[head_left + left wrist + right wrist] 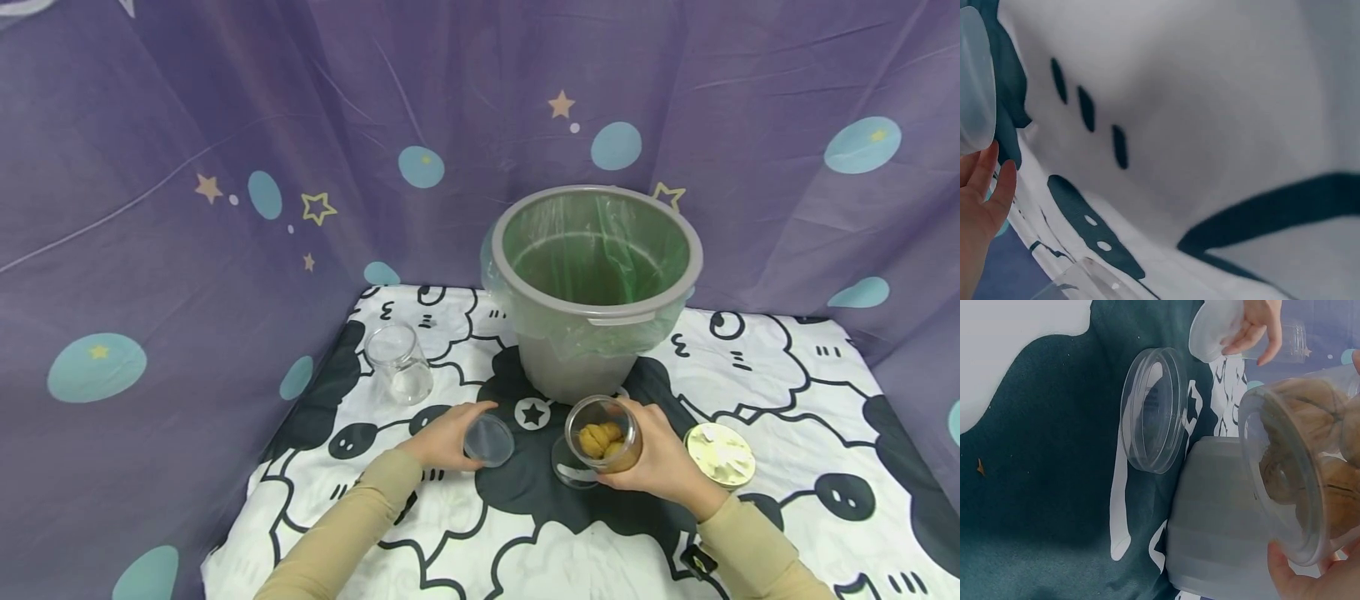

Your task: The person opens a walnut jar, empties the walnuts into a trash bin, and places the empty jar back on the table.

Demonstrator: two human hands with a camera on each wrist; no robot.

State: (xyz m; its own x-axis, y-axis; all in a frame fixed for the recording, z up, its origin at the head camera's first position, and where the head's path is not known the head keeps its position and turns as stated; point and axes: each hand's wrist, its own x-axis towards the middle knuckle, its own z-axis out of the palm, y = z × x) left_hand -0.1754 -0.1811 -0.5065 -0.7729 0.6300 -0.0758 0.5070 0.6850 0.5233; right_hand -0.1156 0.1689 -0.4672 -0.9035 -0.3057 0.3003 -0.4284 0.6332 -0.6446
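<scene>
In the head view my left hand (pixel 447 437) holds a round translucent lid (pixel 489 440) at its edge; the left wrist view shows only part of this lid (pixel 975 81) beside my fingers. My right hand (pixel 663 460) grips a clear jar (pixel 630 437) by its side, with brown walnuts (pixel 600 439) inside and its open top up. From the right wrist view, the walnuts (pixel 1329 487) show through the jar wall. A clear round lid (pixel 1155 411) lies on the dark part of the cloth, partly below the jar in the head view.
A grey bin (pixel 577 367) with a green liner (pixel 555 258) stands behind my hands. One clear jar (pixel 399 367) stands at the back left. A gold disc (pixel 720 455) lies right of my right hand on the patterned cloth (pixel 450 558). Purple curtains (pixel 225 333) surround the cloth.
</scene>
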